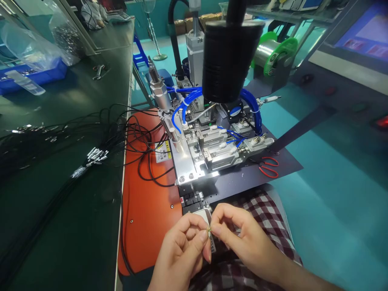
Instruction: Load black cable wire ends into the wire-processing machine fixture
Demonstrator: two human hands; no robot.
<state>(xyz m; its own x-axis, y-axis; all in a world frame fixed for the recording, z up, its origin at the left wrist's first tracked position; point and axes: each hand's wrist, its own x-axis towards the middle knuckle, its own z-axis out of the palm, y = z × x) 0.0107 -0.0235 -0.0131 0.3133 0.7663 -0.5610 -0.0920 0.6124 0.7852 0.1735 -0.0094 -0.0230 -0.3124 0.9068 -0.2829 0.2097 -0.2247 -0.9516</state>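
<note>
In front of the machine, my left hand (186, 246) and my right hand (247, 234) meet fingertip to fingertip. Thumb and forefinger of each are pinched together at a tiny yellowish-green piece (209, 229); it is mostly hidden by the fingers and too small to name. Just beyond the hands stands the silver bench machine (224, 155), with blue air tubes (194, 97) looping over it. Below the fingertips, part of a label (212, 244) shows.
Left, a dark green table (91, 226) carries bundled black cables (63, 182) with silver ends and a blue tray (57, 72). An orange-red board (145, 226) lies beside it. A black duct (232, 60) hangs overhead. Red-handled scissors (269, 167) and a green wire spool (274, 52) are right.
</note>
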